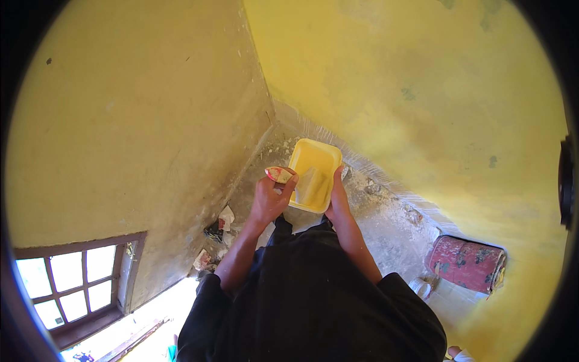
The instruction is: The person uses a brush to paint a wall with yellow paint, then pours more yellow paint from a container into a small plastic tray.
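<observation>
A yellow rectangular tray (332, 152) with rounded corners is held out in front of my body. My right hand (338, 190) grips its right side, the fingers going underneath. Over its left edge, my left hand (270, 196) is closed around a small oval-ended piece (278, 175), cream with red marks, whose kind I cannot make out. Yellow paint (318, 158) seems to coat the inside of the tray. A paler, greyish patch (309, 183) shows inside; whether it is a tool or a reflection I cannot tell.
Two yellow walls (386, 78) meet in a corner ahead. Rubble and scraps (226, 218) lie along the wall base. To the right are a worn red container (464, 263) and a whitish round vessel (420, 288). A barred window (72, 280) is at lower left.
</observation>
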{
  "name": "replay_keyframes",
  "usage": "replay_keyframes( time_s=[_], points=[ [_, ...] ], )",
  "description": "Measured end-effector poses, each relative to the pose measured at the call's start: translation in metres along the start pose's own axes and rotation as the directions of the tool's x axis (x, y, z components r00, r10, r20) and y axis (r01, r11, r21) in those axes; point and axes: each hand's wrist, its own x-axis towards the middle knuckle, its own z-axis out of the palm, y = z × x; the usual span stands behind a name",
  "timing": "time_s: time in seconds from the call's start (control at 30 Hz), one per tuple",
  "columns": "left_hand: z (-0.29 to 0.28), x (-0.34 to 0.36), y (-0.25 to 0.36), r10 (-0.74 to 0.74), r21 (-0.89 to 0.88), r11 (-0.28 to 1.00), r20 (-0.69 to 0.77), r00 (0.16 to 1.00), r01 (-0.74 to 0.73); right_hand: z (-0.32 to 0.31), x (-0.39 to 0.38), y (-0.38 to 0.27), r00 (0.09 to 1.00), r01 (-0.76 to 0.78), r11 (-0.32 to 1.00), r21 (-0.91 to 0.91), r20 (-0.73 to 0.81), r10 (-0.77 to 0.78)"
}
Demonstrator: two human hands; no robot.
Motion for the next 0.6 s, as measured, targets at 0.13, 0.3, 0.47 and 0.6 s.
replay_keyframes(
  time_s=[0.13, 0.3, 0.47, 0.6],
  points=[
    [-0.01, 0.002, 0.015, 0.056, 0.163, 0.984, 0.056, 0.997, -0.065, -0.003, 0.001, 0.006, 0.999, 0.012, 1.0, -0.004, 0.029, -0.012],
    [-0.017, 0.003, 0.021, 0.15, 0.285, 0.944, 0.071, 0.986, -0.164, -0.001, -0.001, 0.007, 1.0, 0.024, 1.0, -0.001, 0.015, -0.024],
    [-0.022, 0.007, 0.039, 0.232, 0.379, 0.887, 0.127, 0.964, -0.263, -0.001, 0.001, 0.01, 0.999, 0.028, 1.0, -0.004, 0.036, -0.028],
    [-0.021, 0.008, 0.043, 0.286, 0.481, 0.827, 0.089, 0.954, -0.292, 0.005, -0.002, 0.007, 0.999, 0.014, 1.0, 0.006, 0.032, -0.014]
  ],
)
